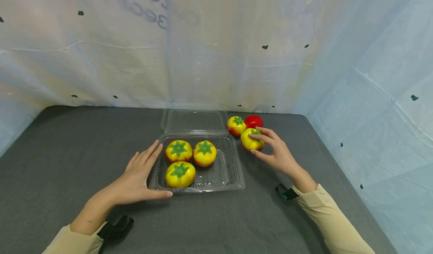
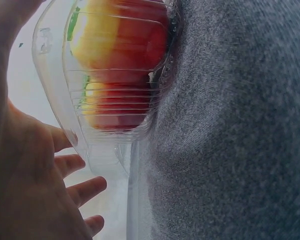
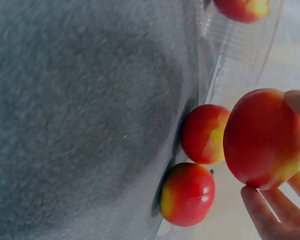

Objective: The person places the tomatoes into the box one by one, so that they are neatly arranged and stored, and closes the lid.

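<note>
My left hand (image 1: 137,177) spreads its straight fingers along the left side of a clear plastic clamshell box (image 1: 221,184), its thumb by the front rim. Three yellow-and-red tomatoes with green star-shaped tops, one of them the front tomato (image 1: 180,174), sit in the box's left and middle. To the right of the box, my right hand (image 1: 279,154) pinches another such tomato (image 3: 265,137) between thumb and fingers. In the right wrist view, this tomato is lifted off the cloth. Just behind it lie a yellow-and-red tomato (image 1: 236,126) and a red one (image 1: 253,121).
The box's lid (image 1: 196,120) is folded back, reaching toward the rear edge of the grey cloth-covered table (image 1: 84,145). Pale plastic sheeting (image 1: 216,58) with dark specks hangs behind and at the sides. Dark straps (image 1: 116,227) are on both wrists.
</note>
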Demonstrator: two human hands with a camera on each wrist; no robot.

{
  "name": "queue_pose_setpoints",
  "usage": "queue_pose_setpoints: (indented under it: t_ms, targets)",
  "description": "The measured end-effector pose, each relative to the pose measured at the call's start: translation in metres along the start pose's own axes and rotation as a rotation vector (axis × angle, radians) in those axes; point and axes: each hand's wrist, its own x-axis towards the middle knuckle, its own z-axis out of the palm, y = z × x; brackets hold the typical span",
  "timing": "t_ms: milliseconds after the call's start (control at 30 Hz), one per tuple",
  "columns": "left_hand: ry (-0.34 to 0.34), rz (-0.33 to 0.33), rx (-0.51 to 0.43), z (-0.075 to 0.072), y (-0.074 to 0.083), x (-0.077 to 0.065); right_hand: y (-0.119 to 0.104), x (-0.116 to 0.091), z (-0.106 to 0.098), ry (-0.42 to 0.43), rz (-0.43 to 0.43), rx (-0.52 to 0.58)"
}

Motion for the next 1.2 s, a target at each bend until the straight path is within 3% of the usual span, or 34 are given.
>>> queue_pose_setpoints:
  t_ms: [500,1200]
  targets:
    - [0.004,0.003,0.002,0.000,0.001,0.000,-0.021,0.002,0.000,-0.016,-0.004,0.053]
    - [0.010,0.004,0.005,0.001,-0.001,0.000,-0.045,0.009,0.015,-0.069,-0.116,0.183]
